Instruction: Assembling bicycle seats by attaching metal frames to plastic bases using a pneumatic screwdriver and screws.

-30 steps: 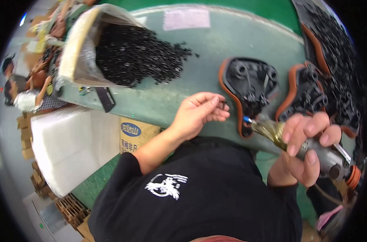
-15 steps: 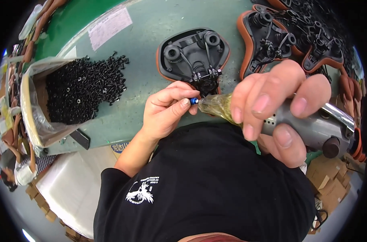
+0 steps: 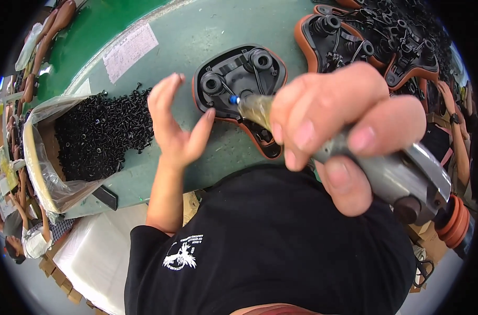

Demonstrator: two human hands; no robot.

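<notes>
My right hand (image 3: 349,123) grips a grey power screwdriver (image 3: 391,176) with a yellowish wrapped nose and a blue tip (image 3: 234,98). The tip is over a bicycle saddle (image 3: 210,97), which lies upside down on the table. An orange-brown edge and two black coil springs show on the saddle's underside. Whether the tip touches it, I cannot tell. My left hand (image 3: 178,126) is raised beside the saddle, empty, with thumb and fingers apart. Black screws (image 3: 105,131) spill from a plastic-lined carton (image 3: 37,168) left of that hand.
More upturned saddles (image 3: 304,44) are heaped at the far right. On the green table (image 3: 197,26) lie a paper sheet (image 3: 129,52) and a flat black object (image 3: 105,198). Another person's arm (image 3: 449,100) shows at right, another person (image 3: 34,241) at far left.
My left hand has let go of the screwdriver's blue tip, opened and moved left. The screwdriver has swung up and left, bringing its tip over the saddle.
</notes>
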